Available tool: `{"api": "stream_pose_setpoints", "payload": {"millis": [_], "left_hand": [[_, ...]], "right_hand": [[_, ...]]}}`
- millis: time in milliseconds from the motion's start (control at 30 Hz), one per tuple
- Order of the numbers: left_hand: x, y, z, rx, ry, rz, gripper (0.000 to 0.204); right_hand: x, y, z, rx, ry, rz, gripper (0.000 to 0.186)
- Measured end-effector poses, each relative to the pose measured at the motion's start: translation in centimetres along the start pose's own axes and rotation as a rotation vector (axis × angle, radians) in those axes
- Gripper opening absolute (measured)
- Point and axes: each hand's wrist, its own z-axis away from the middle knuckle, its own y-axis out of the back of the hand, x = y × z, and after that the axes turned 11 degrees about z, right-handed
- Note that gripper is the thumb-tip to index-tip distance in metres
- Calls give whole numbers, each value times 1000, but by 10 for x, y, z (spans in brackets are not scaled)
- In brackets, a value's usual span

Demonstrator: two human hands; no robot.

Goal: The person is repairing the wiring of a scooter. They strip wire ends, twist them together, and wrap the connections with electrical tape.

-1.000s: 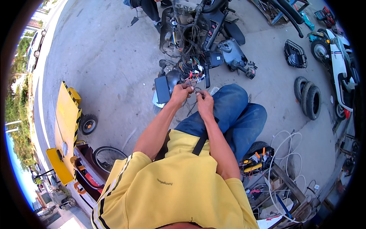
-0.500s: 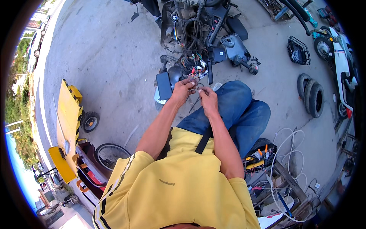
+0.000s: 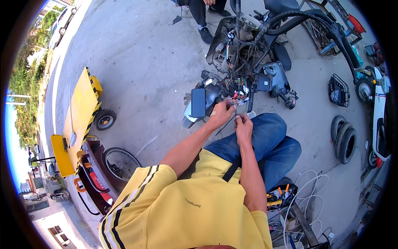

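Note:
My left hand (image 3: 223,111) is closed around thin dark wires at the end of a tangled wiring loom (image 3: 236,86) with coloured strands and white and red connectors. Below and to its right, my right hand (image 3: 243,124) pinches a thin dark cable (image 3: 233,117) just above my knee. A dark phone (image 3: 198,103) rests on a part of the dismantled scooter (image 3: 244,37), left of my hands. A dark box (image 3: 263,83) sits right of the connectors.
A person's legs (image 3: 197,16) are at the top. A black basket (image 3: 338,90), tyres (image 3: 348,145) and a white scooter (image 3: 379,120) stand right. A yellow cart (image 3: 83,103) and spoked wheel (image 3: 122,164) are left. A tool bag (image 3: 282,189) and white hose (image 3: 313,178) lie lower right.
Both my hands have shifted right and down in the picture, along with the scooter and most surroundings; more of the other person shows. The hands still hold the wires.

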Motion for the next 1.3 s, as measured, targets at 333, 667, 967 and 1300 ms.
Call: {"api": "stream_pose_setpoints", "payload": {"millis": [333, 667, 967, 1300], "left_hand": [[-3, 0, -9, -9, 207, 427, 27], [2, -2, -6, -74, 360, 645, 23], [-8, -3, -10, -127, 334, 589, 16], [-14, -9, -21, 54, 459, 791, 11]], "right_hand": [[-13, -5, 7, 22, 59, 218, 21], [-12, 5, 9, -68, 15, 95, 20], [-7, 0, 9, -67, 80, 110, 18], [-10, 8, 21, -205, 124, 171, 21]]}}
